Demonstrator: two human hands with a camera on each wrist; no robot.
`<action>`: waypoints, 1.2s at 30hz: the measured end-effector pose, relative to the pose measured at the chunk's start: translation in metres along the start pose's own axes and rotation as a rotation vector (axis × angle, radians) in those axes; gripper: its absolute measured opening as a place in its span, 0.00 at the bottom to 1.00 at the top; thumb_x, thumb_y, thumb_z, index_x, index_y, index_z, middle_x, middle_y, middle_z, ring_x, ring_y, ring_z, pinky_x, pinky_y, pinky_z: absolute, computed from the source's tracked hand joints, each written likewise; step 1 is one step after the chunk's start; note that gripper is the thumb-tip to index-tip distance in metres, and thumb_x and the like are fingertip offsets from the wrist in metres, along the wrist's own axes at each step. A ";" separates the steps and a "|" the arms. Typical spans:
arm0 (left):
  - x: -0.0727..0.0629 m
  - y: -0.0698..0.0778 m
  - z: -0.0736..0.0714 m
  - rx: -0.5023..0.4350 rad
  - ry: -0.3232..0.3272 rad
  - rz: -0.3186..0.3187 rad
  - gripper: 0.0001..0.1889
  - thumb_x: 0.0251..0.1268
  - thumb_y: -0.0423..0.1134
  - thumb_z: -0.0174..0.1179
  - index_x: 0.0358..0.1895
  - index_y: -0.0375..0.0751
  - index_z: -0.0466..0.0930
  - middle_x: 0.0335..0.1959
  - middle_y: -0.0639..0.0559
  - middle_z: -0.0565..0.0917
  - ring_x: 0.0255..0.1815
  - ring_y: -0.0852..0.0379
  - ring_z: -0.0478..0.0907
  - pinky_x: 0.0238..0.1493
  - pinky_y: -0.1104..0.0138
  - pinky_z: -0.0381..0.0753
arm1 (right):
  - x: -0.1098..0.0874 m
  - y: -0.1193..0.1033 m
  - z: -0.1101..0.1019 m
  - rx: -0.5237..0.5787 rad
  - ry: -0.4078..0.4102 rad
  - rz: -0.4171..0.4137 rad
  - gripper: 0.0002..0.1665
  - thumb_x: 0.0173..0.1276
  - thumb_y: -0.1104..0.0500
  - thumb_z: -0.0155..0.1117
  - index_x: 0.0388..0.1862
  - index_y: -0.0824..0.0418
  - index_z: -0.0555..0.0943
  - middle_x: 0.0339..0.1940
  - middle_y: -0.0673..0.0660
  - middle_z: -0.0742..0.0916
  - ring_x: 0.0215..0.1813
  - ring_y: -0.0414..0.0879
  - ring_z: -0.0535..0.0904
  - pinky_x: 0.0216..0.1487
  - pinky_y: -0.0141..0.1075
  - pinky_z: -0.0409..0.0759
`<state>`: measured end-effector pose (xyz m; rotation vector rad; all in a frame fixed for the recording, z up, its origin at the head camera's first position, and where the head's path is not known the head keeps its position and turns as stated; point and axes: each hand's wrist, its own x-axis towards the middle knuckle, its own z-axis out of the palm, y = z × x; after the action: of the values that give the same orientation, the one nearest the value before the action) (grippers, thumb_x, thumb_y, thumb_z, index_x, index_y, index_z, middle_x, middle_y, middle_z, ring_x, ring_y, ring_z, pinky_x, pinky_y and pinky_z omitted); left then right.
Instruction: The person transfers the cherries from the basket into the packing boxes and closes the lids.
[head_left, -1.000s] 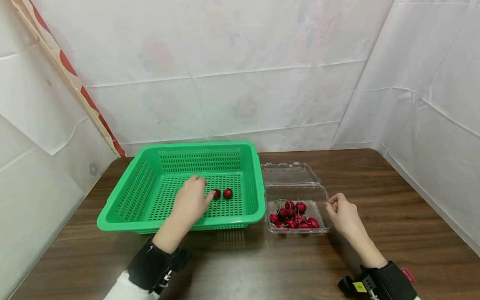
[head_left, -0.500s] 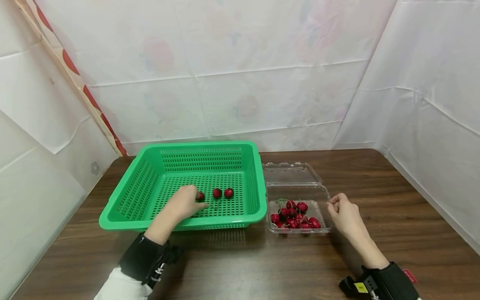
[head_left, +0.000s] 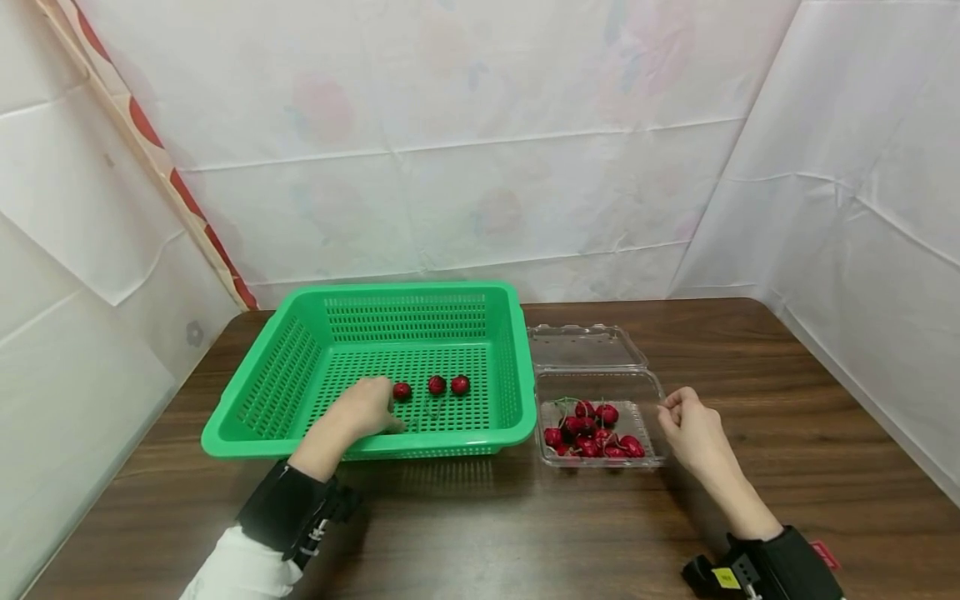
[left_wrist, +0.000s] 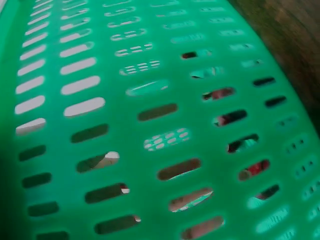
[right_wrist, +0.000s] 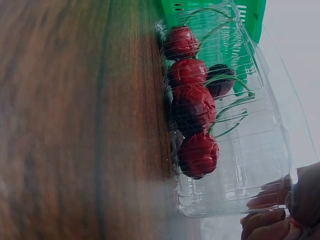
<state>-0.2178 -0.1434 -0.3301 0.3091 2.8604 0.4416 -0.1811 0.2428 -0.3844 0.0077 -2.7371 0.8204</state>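
My left hand (head_left: 358,410) reaches over the near rim into the green plastic basket (head_left: 247,442), its fingers pointing down to the basket floor. Just beyond its fingers lies a cherry (head_left: 402,391). Two more cherries, a left one (head_left: 437,385) and a right one (head_left: 460,385), lie to the right. Whether the left fingers hold anything is hidden; the left wrist view shows mostly the slotted basket wall (left_wrist: 115,145). With thumb and fingers, my right hand (head_left: 692,427) pinches the right edge of a clear plastic clamshell box (head_left: 551,385). Several red cherries (right_wrist: 196,107) with green stems lie inside it.
The box lid (head_left: 581,346) is folded back, away from me. Basket and box stand side by side on a brown wooden table (head_left: 480,533). White sheeting (head_left: 480,150) hangs behind the table and at both sides.
My left hand has drawn back left and toward me inside the basket, and a third cherry has come into view beside it. The right hand keeps its grip on the box.
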 end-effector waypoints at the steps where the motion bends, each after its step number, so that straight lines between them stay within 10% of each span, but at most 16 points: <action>1: 0.001 0.000 0.000 0.009 -0.014 -0.009 0.21 0.48 0.37 0.66 0.13 0.44 0.60 0.11 0.55 0.53 0.13 0.61 0.50 0.19 0.69 0.56 | 0.000 0.000 0.000 0.000 0.001 0.001 0.06 0.63 0.66 0.51 0.33 0.71 0.68 0.16 0.53 0.73 0.17 0.42 0.66 0.19 0.36 0.66; 13: 0.008 0.000 0.002 0.111 -0.110 -0.027 0.11 0.48 0.35 0.66 0.18 0.39 0.73 0.15 0.50 0.73 0.17 0.58 0.68 0.22 0.67 0.67 | 0.000 0.001 0.000 0.008 0.018 -0.003 0.06 0.63 0.66 0.51 0.33 0.71 0.69 0.17 0.54 0.74 0.18 0.43 0.67 0.20 0.36 0.66; 22: 0.009 0.000 0.002 0.092 -0.144 0.004 0.16 0.51 0.28 0.60 0.14 0.42 0.64 0.12 0.53 0.60 0.15 0.59 0.54 0.20 0.69 0.56 | 0.000 0.001 0.000 0.010 0.011 -0.001 0.07 0.63 0.66 0.51 0.33 0.71 0.69 0.17 0.54 0.73 0.17 0.43 0.67 0.19 0.36 0.66; 36: 0.008 -0.001 0.001 0.072 -0.086 -0.006 0.08 0.45 0.32 0.67 0.19 0.37 0.76 0.17 0.50 0.74 0.19 0.57 0.70 0.22 0.67 0.69 | 0.000 0.001 0.001 0.007 0.015 -0.009 0.07 0.63 0.66 0.52 0.33 0.71 0.69 0.16 0.54 0.74 0.17 0.43 0.67 0.19 0.36 0.66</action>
<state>-0.2255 -0.1423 -0.3334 0.3246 2.7971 0.3164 -0.1818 0.2435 -0.3855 0.0155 -2.7177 0.8240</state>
